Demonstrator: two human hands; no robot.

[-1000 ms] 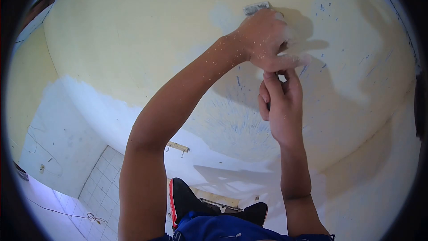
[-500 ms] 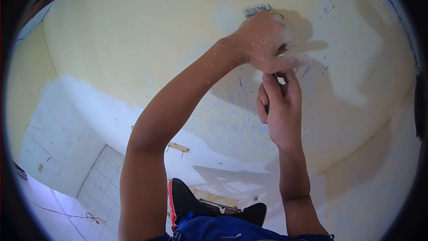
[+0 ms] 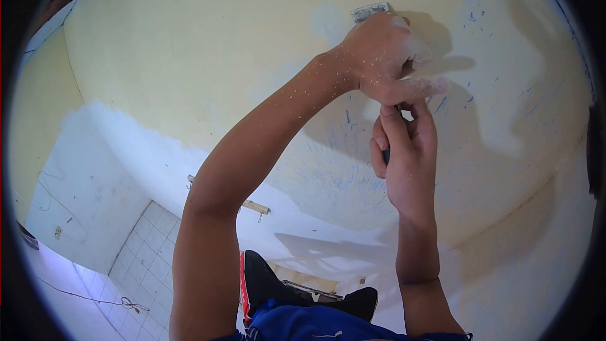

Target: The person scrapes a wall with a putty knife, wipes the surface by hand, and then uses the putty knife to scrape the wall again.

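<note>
My left hand, dusted with white powder, is closed near the head of what looks like a scraper. Beyond its knuckles the tool's worn, whitish flat end shows close against the wall. Just below, my right hand grips the dark handle, its thumb lying along it. The two hands meet at the middle of the tool, and most of its shaft is hidden by them. Pale flecks cling to my left forearm. Blue streaks mark the wall around the hands.
My feet in dark shoes stand over narrow boards or a ledge. A wooden strip with hooks is low on the wall. Down left are a tiled floor, a coiled cord and a wall socket.
The view has shifted slightly, so the wall marks and both hands appear a little further right. The scraper's end sits slightly higher in view. Both grips look the same.
</note>
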